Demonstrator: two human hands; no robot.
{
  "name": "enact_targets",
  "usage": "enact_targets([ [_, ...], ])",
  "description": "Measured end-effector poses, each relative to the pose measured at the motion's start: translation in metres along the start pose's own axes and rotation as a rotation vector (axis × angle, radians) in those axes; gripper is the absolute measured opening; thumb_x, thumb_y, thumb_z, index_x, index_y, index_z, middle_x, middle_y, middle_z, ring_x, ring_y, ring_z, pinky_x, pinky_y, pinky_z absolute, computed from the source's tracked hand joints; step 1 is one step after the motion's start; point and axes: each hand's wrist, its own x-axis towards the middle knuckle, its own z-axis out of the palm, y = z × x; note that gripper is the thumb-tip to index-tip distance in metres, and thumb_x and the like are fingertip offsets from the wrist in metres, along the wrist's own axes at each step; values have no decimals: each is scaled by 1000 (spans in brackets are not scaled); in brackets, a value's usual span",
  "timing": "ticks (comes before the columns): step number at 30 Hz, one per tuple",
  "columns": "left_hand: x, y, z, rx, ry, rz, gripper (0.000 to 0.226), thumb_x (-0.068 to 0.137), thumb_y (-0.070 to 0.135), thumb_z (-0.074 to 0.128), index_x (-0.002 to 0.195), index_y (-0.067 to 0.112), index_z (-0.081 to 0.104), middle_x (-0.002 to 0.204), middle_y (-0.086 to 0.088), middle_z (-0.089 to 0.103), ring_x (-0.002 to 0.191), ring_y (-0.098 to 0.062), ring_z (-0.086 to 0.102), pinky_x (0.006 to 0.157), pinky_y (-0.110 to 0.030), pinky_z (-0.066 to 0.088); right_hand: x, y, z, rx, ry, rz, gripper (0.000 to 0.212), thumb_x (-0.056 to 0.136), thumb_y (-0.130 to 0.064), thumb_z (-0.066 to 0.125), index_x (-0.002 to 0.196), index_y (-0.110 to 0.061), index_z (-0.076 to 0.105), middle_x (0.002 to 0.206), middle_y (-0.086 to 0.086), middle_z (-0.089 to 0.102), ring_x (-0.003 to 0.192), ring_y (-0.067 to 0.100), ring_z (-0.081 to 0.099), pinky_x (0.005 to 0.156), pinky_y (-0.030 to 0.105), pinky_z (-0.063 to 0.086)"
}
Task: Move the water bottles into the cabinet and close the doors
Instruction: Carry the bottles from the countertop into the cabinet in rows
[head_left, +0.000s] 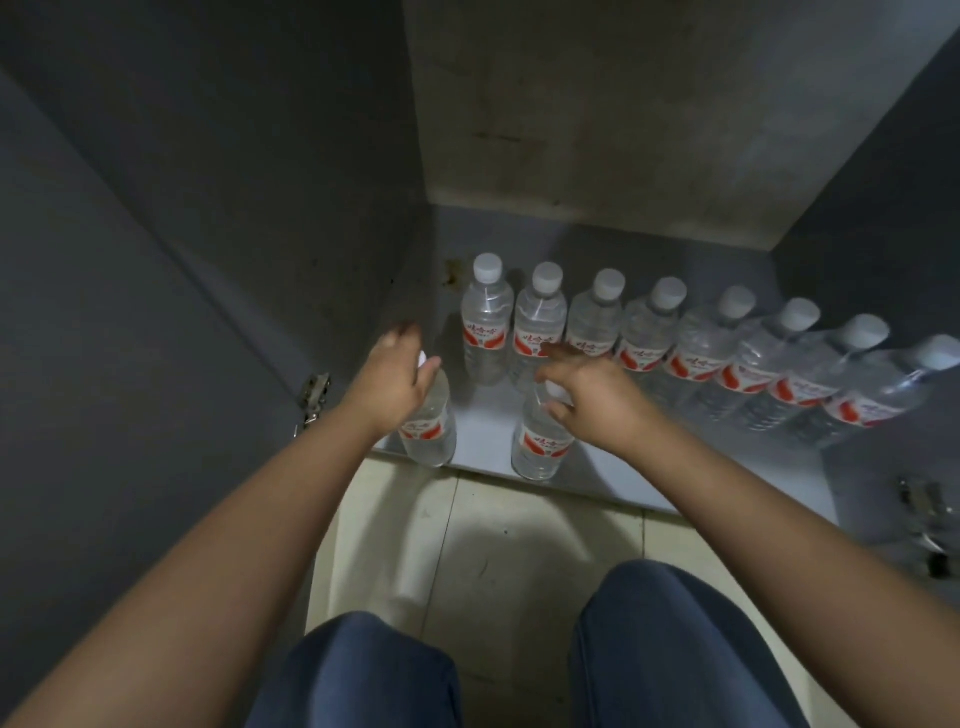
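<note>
- One water bottle (428, 423) at the cabinet floor's (488, 410) front edge is gripped at the cap by the left hand (392, 376).
- A second front bottle (540, 441) is held at the neck by the right hand (592, 389).
- A row of eight bottles (644, 338) is seen upright behind them, across the frame's middle.
</note>
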Motion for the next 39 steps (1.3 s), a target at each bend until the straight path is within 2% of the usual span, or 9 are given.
enact_targets([
  [5, -9, 4, -1, 217, -1, -49, 38, 98, 29, 42, 120, -1, 42, 128, -22, 45, 119, -36, 47, 94, -42, 42, -4, -2, 6, -14, 37, 33, 48, 91, -14, 56, 137, -11, 43, 153, 10, 33, 137, 24, 38, 111, 30, 33],
  [8, -16, -3, -5, 309, 15, -127, 39, 100, 32, 35, 120, -1, 41, 126, -21, 48, 111, -36, 57, 87, -40, 47, -1, -7, 2, -62, 22, 103, 53, 90, -22, 58, 139, -14, 39, 144, 12, 44, 128, 27, 47, 103, 32, 41],
  [11, -14, -16, -12, 302, 39, -193, 40, 100, 32, 34, 119, -3, 41, 126, -21, 48, 110, -35, 59, 87, -40, 48, 5, -17, -4, -96, 5, 173, 32, 90, -21, 55, 121, -11, 57, 121, 13, 63, 112, 27, 59, 89, 29, 48],
  [13, -11, -24, -16, 243, 47, -245, 39, 100, 30, 35, 120, -4, 40, 126, -23, 47, 111, -38, 59, 88, -43, 48, 13, -30, -6, -92, -19, 141, 24, 89, -16, 56, 111, -9, 63, 114, 14, 67, 107, 28, 62, 87, 30, 50],
  [17, -4, -30, -26, 82, 6, -301, 36, 100, 22, 38, 124, -5, 35, 129, -25, 38, 116, -44, 52, 97, -46, 42, 41, -58, -6, -111, -71, 51, 22, 86, -9, 56, 107, -6, 64, 112, 18, 66, 106, 32, 62, 86, 33, 51],
  [20, -2, -32, -28, 80, -46, -261, 35, 98, 14, 40, 126, -6, 32, 133, -26, 34, 118, -43, 52, 100, -45, 41, 69, -73, -9, -95, -66, 17, 3, 87, -12, 56, 88, -11, 59, 113, 22, 64, 107, 33, 60, 86, 31, 49],
  [24, 1, -37, -30, 63, -79, -258, 34, 98, 13, 41, 126, -5, 33, 134, -26, 33, 121, -42, 50, 102, -42, 40, 106, -88, -9, -12, -6, 15, 26, 88, -22, 61, 106, -4, 63, 119, 22, 62, 113, 34, 57, 91, 31, 47],
  [31, 9, -41, -27, 71, -64, -253, 34, 98, 13, 42, 125, -6, 33, 134, -26, 33, 119, -42, 51, 100, -42, 40, 153, -94, -12, -34, 131, -51, 27, 88, -14, 56, 108, 1, 64, 118, 23, 65, 114, 35, 58, 94, 33, 47],
  [39, 10, -43, -21, 95, -60, -248, 32, 98, 12, 43, 124, -4, 33, 132, -25, 33, 116, -43, 52, 99, -45, 41, 174, -79, 0, -139, 88, 18, 27, 91, -12, 53, 115, -1, 61, 123, 21, 62, 117, 34, 56, 97, 35, 47],
])
